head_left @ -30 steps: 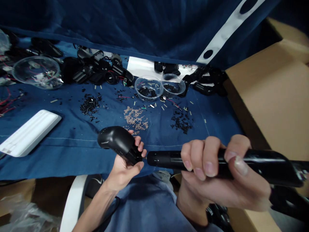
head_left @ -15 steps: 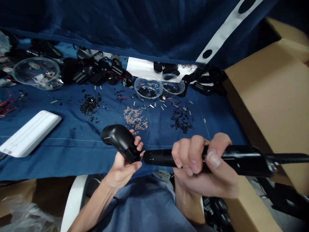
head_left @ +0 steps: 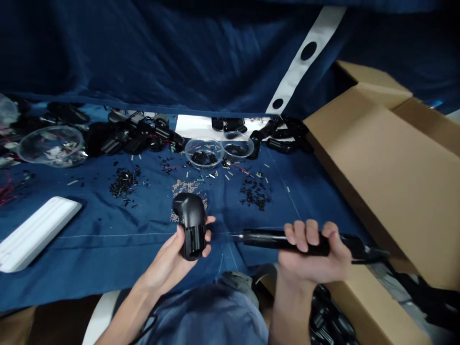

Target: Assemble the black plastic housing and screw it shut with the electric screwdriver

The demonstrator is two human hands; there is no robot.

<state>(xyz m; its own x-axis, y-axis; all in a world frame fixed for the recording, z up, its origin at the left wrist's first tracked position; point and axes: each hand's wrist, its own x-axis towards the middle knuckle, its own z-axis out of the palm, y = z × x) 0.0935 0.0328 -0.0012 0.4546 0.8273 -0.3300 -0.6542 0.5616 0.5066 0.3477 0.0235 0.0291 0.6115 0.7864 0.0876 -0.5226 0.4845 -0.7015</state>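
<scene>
A cardboard box (head_left: 391,182) flanks the right hand (head_left: 312,254).

Navy curtain (head_left: 143,52) behind cloth-covered table (head_left: 72,254)

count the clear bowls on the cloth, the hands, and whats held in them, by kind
clear plastic bowls: 3
hands: 2 (left hand, right hand)
corded electric screwdriver, in the right hand: 1
black curved plastic housing, in the left hand: 1
total: 7
</scene>
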